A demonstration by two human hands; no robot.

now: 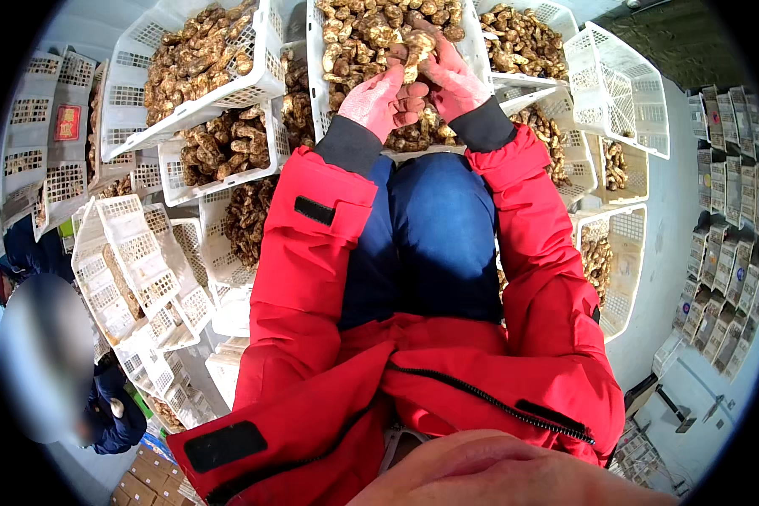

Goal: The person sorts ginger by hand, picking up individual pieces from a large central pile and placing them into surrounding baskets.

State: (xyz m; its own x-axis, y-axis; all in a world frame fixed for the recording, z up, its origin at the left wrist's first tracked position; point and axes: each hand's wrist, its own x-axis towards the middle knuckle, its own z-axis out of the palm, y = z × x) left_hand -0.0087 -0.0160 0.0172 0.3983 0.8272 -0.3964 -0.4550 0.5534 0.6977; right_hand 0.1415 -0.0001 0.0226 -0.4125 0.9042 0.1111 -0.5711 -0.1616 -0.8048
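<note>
Brown and pale knobbly tubers or mushrooms, whose exact kind I cannot tell, fill a white plastic crate in front of my knees. One pale, club-shaped piece is held up over this crate. My right hand has its fingers around the back and side of that piece. Close beside its lower end is my left hand, palm turned up and fingers curled; whether it touches the piece is unclear. More such brown pieces lie beneath both hands, near the crate's front edge.
Filled crates stand at left and right, some stacked at a tilt. An empty-looking white crate sits at upper right. At far left a person in dark clothing is among more crates. Cardboard boxes lie at lower left.
</note>
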